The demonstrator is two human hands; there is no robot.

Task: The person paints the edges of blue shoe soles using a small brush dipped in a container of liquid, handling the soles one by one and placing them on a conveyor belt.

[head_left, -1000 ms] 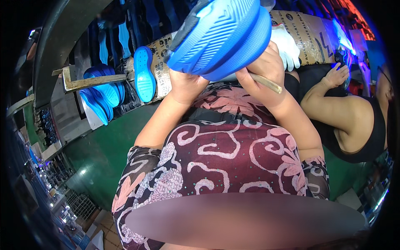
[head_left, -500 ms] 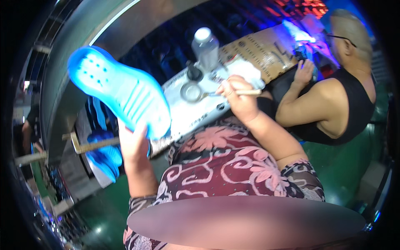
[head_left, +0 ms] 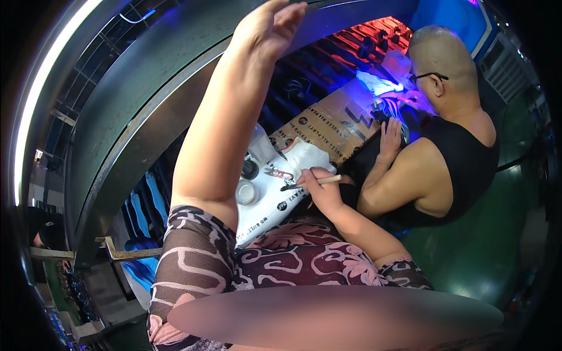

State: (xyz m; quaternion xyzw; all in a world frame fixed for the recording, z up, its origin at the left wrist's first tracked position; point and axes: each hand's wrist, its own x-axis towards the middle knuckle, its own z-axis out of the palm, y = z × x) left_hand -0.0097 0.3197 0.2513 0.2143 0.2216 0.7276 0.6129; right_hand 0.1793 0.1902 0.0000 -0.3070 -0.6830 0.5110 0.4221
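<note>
My left arm stretches up across the bench, and my left hand point(head_left: 272, 29) is at the top edge with its fingers apart and slightly bent; nothing shows in it. My right hand point(head_left: 321, 190) grips a thin brush point(head_left: 333, 179) with a pale wooden handle, its dark tip pointing left over the white-covered work surface point(head_left: 266, 207). Left of the tip stands a small round dish point(head_left: 247, 193). Behind it are a small black container point(head_left: 250, 169) and a clear bottle point(head_left: 261, 146) partly hidden by my forearm. Thread snips point(head_left: 278, 174) lie beside a crumpled white cloth point(head_left: 307, 159).
A dark metal machine frame point(head_left: 140, 126) arches over the left and far side. Cardboard point(head_left: 328, 128) covers the bench toward the right, where a co-worker point(head_left: 436, 158) in black sits close by. Blue shoe soles point(head_left: 140, 266) lie at lower left by a wooden bar point(head_left: 134, 254).
My left hand has moved up and away to the far side; the blue shoe sole it held is out of sight. My right hand still holds the brush, and the view has shifted.
</note>
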